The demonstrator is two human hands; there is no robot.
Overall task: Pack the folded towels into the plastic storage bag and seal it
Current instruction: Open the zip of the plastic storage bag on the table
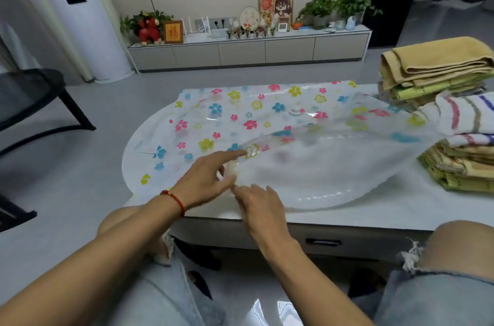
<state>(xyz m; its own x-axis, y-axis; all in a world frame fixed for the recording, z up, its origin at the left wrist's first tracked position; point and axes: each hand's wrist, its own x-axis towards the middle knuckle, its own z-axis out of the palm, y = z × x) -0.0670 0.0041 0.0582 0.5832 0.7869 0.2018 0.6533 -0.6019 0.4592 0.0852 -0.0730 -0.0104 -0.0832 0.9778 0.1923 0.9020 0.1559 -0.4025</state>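
A large clear plastic storage bag [267, 122] printed with coloured flowers lies spread over the low table [347, 210]. Its near layer is lifted and blurred, with a white valve [296, 111] near its middle. My left hand [205, 181], with a red string at the wrist, pinches the bag's near edge with thumb and fingers. My right hand [258, 205] lies just beside it with fingers on the same edge. Two stacks of folded towels stand at the right: a yellow-topped one [435, 64] at the back and a striped one [465, 138] nearer me.
My knees in torn jeans are under the table's front edge. A black chair [34, 101] stands on the grey floor at left. A TV cabinet [248, 50] with plants and ornaments runs along the far wall.
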